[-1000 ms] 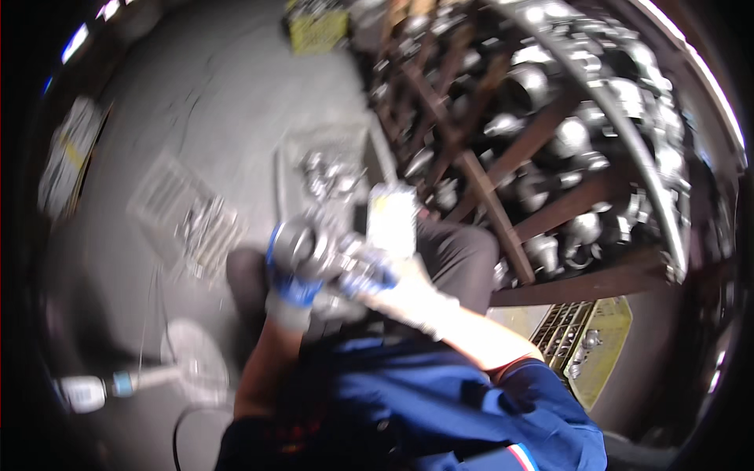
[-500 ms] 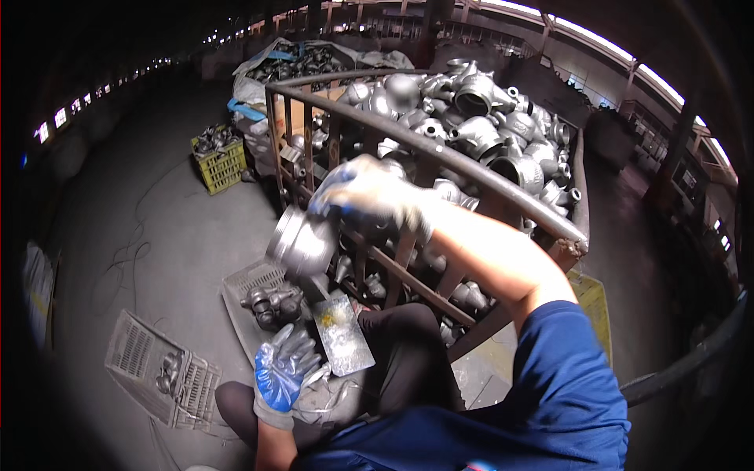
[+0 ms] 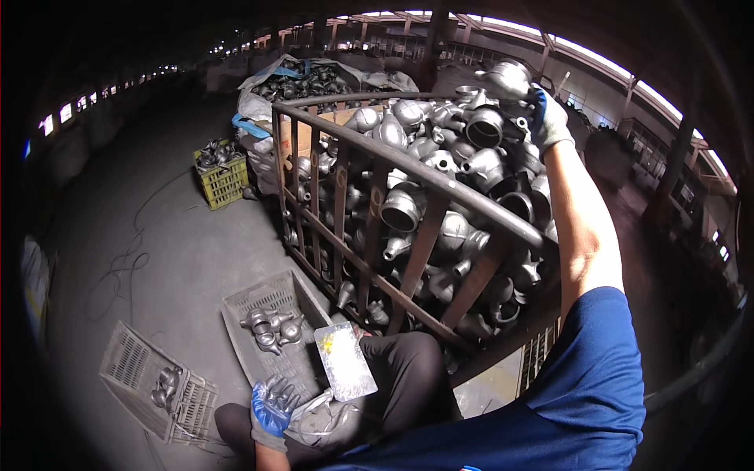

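My right arm stretches out over the far right of the metal cage bin (image 3: 424, 174). My right hand (image 3: 548, 118), in a blue-and-grey glove, grips the edge of a rounded silver-grey metal casting (image 3: 506, 79) at the top of the heap. Below it lie many similar hollow castings (image 3: 481, 129) with round mouths and short necks. My left hand (image 3: 272, 406), also gloved, rests low by my lap, palm up with its fingers apart and nothing in it. Just ahead of it stands a grey plastic crate (image 3: 302, 355) with several small dark castings (image 3: 271, 328) inside.
A flat, paint-stained metal plate (image 3: 345, 361) lies by my knee. Another grey crate (image 3: 137, 385) is at lower left. Farther off stand a yellow crate (image 3: 224, 186) of parts and a large white sack (image 3: 259, 145) full of castings. A cable (image 3: 129, 267) loops over the floor.
My right hand has swung from above the grey crate, up and right, carrying the casting to the top of the heap. My left hand has dropped slightly, staying open.
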{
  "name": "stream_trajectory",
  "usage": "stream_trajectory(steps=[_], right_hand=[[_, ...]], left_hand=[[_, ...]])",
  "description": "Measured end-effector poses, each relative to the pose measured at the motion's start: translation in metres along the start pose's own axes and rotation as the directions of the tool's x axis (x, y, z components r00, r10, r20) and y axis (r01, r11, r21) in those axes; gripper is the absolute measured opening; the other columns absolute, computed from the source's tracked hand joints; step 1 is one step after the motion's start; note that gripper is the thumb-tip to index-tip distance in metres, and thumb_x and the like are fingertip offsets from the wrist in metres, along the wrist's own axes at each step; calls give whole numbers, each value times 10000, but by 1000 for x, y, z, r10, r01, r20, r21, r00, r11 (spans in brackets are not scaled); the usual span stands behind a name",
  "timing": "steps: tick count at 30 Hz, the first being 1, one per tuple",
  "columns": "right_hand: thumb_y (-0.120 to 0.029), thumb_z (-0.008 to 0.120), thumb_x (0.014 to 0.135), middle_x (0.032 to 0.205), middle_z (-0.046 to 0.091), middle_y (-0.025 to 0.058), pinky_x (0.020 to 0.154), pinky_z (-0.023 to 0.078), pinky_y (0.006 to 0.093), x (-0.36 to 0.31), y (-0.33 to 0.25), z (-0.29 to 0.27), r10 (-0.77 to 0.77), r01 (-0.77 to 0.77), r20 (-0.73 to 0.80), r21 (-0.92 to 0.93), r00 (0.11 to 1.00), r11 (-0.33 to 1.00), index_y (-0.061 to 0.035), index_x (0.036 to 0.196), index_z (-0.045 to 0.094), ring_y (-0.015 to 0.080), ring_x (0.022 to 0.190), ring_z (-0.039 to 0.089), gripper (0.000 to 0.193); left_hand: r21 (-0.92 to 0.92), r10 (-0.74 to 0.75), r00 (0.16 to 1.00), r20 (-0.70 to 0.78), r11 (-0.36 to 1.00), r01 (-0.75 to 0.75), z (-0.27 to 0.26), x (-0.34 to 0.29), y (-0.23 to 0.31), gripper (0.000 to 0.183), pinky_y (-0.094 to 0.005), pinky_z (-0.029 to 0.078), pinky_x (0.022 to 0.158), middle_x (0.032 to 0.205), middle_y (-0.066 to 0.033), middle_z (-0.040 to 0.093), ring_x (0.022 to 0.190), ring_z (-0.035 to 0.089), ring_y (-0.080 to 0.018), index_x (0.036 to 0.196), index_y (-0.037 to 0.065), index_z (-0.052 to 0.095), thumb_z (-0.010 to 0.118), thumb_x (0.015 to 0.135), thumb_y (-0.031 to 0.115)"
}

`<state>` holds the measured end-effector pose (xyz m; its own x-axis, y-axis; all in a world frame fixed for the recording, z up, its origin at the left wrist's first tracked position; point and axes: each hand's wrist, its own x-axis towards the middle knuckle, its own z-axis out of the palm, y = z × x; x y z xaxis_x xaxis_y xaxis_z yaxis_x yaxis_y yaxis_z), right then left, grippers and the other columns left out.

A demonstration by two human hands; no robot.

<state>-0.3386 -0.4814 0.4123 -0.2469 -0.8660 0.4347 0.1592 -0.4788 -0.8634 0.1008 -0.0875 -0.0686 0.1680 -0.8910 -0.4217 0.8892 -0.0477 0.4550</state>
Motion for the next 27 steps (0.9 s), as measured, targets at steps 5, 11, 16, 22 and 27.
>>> stream_trajectory(steps=[5,11,16,22,27], right_hand=[[-303,565,844,723,612,25,548,414,288,37,19,-20,-33,33,2,-173,999,984,-113,873,624,154,596,520,201],[-335,512,895,615,432,-45,493,296,221,-3,14,44,-340,576,472,-577,814,579,-108,858,633,61,536,382,260],[-338,499,920,1078,607,48,799,446,248,-140,59,136,-65,418,772,-269,633,868,-63,1237,526,137,978,563,420],[-279,577,890,1039,635,74,639,478,235,-316,172,132,344,-135,834,-317,432,939,1,1188,567,108,665,597,409],[-179,577,903,785,613,-11,585,409,184,-373,286,72,653,-468,473,-459,591,755,-6,1153,597,42,626,515,305]], left_hand=[[7,-4,998,-68,1000,5,1,14,-5,497,-491,393,970,1269,-123,484,1149,469,-302,1266,68,448,387,932,431],[117,75,997,-15,990,-73,-17,30,-18,486,-420,395,979,1267,-129,505,1140,493,-282,1252,55,476,348,946,411],[-87,88,996,29,993,-85,-2,40,-3,447,-441,380,1008,1257,-181,494,1157,481,-299,1255,-14,437,341,973,318],[-107,108,979,-174,986,-128,17,71,21,408,-446,378,1007,1256,-159,511,1173,479,-321,1196,17,502,362,964,322],[-135,87,951,-297,982,-132,-6,124,37,395,-444,343,1021,1295,-147,469,1200,444,-308,1194,48,479,309,962,318]])
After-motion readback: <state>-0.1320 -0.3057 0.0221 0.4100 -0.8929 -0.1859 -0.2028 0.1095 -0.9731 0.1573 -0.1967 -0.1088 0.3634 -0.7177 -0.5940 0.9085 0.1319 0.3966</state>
